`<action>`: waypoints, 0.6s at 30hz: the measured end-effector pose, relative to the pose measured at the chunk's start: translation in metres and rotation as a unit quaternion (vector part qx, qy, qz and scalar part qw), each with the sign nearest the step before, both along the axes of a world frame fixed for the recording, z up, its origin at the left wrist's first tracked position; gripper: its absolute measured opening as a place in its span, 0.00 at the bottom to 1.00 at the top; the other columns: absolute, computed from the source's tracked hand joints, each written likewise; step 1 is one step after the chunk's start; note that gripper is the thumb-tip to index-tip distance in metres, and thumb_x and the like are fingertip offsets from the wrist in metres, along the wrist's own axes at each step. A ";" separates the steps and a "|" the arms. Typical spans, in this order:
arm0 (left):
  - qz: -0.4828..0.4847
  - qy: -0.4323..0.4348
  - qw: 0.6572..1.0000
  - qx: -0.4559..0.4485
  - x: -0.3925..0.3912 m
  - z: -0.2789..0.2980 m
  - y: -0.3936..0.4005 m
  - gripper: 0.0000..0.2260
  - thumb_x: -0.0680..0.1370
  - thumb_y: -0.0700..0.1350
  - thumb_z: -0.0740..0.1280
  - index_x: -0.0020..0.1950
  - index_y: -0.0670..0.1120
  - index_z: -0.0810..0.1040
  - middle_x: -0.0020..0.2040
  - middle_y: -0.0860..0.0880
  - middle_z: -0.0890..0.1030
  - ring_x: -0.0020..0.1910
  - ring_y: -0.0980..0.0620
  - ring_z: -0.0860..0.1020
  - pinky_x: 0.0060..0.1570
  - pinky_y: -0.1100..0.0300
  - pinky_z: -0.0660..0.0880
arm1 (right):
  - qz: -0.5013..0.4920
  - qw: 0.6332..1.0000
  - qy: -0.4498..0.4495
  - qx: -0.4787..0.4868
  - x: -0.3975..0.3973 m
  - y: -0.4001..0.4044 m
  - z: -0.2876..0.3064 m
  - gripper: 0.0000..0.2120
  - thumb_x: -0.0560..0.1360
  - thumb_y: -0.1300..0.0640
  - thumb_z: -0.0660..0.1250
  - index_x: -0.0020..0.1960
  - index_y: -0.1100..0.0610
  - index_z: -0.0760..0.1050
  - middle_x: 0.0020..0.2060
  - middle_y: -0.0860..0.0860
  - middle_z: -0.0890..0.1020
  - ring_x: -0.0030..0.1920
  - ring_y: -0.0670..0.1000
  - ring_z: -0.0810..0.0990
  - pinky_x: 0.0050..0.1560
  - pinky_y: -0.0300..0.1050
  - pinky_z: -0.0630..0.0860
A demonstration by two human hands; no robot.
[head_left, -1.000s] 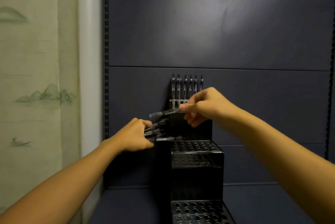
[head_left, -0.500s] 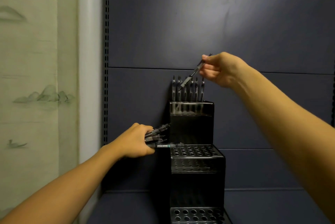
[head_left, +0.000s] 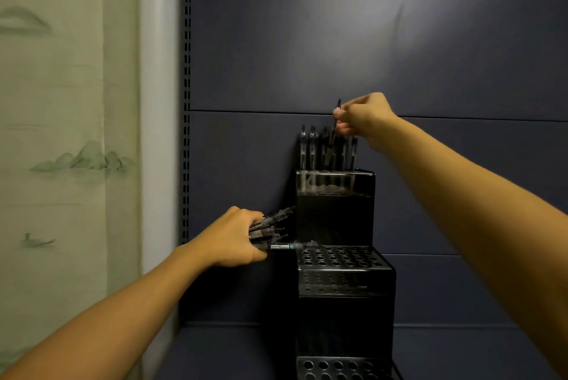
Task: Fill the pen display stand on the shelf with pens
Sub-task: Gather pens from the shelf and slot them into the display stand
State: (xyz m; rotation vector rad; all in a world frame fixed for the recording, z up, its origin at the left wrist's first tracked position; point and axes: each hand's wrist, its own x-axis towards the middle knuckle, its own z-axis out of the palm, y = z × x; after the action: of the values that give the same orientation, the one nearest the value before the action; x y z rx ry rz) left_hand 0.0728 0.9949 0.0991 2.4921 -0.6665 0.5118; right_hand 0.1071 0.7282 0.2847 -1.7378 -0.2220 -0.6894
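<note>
While the dark shelf back panel fills most of the view, the black tiered pen display stand stands against it on the shelf, stepping down toward the camera in three perforated levels. The top tier carries a row of upright pens along its back; the middle tier and the lowest visible tier show open holes and no pens.

The left hand sits just left of the middle tier, fingers curled round a bundle of spare pens that point roughly horizontally toward the stand.

The right hand is above the top tier, thumb and fingertips pinching a single pen near its upper end. That pen hangs close to vertical, slightly tilted, its lower end down among the standing row; whether the tip has entered a hole cannot be made out.

Judgement: the step in hand is seating this pen. The target hole lies directly below the right fingers, along the pen's long axis, so a straight descent should suffice. Neighbouring pens stand very close and could be knocked. Most holes appear unfilled.
</note>
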 end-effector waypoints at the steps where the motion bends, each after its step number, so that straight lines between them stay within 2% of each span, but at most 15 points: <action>1: 0.002 -0.001 1.000 0.000 0.000 0.000 0.000 0.08 0.64 0.46 0.73 0.39 0.49 0.76 0.36 0.48 0.79 0.32 0.52 0.77 0.34 0.47 0.77 | -0.004 1.000 0.000 -0.014 0.001 -0.001 -0.003 0.09 0.76 0.64 0.73 0.55 0.67 0.79 0.44 0.59 0.83 0.35 0.52 0.82 0.39 0.42 0.82; 4: 0.001 -0.009 1.000 0.001 0.000 0.000 0.001 0.08 0.64 0.46 0.73 0.38 0.48 0.76 0.35 0.48 0.80 0.33 0.48 0.78 0.34 0.44 0.76 | 0.010 0.999 0.003 -0.050 0.000 -0.002 -0.012 0.10 0.77 0.62 0.72 0.56 0.67 0.79 0.47 0.60 0.84 0.41 0.54 0.85 0.43 0.44 0.84; 7: 0.003 -0.011 1.000 0.000 0.000 0.000 0.001 0.08 0.64 0.46 0.72 0.38 0.48 0.76 0.34 0.47 0.80 0.34 0.44 0.79 0.33 0.44 0.76 | 0.017 0.994 0.010 -0.110 -0.004 0.001 -0.022 0.11 0.77 0.62 0.72 0.57 0.66 0.79 0.46 0.60 0.84 0.45 0.56 0.86 0.46 0.46 0.84; 11: 0.009 -0.007 1.000 -0.009 -0.001 0.001 0.000 0.07 0.64 0.47 0.72 0.38 0.49 0.76 0.35 0.48 0.80 0.31 0.52 0.76 0.31 0.50 0.75 | 0.004 0.989 -0.006 -0.147 -0.006 0.005 -0.029 0.09 0.79 0.61 0.70 0.56 0.65 0.79 0.42 0.57 0.84 0.41 0.52 0.85 0.39 0.41 0.82; 14: 0.012 0.001 1.000 -0.010 -0.003 0.001 -0.002 0.07 0.64 0.47 0.73 0.38 0.51 0.75 0.37 0.48 0.79 0.33 0.56 0.75 0.30 0.56 0.73 | -0.018 0.986 -0.011 -0.166 -0.008 0.005 -0.030 0.09 0.79 0.60 0.70 0.54 0.65 0.80 0.41 0.57 0.84 0.40 0.52 0.85 0.36 0.39 0.81; 18: 0.007 0.008 1.000 -0.022 -0.006 0.002 -0.004 0.07 0.64 0.46 0.73 0.38 0.51 0.76 0.38 0.47 0.79 0.31 0.51 0.77 0.31 0.48 0.76 | -0.033 0.981 -0.002 -0.189 -0.009 0.006 -0.027 0.11 0.79 0.59 0.70 0.56 0.66 0.79 0.43 0.59 0.85 0.42 0.54 0.86 0.46 0.47 0.85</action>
State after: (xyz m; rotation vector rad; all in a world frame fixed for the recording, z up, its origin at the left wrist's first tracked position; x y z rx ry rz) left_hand 0.0672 0.9910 0.1008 2.4597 -0.6245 0.5059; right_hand 0.0978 0.7346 0.2574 -2.1136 -0.3148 -0.7337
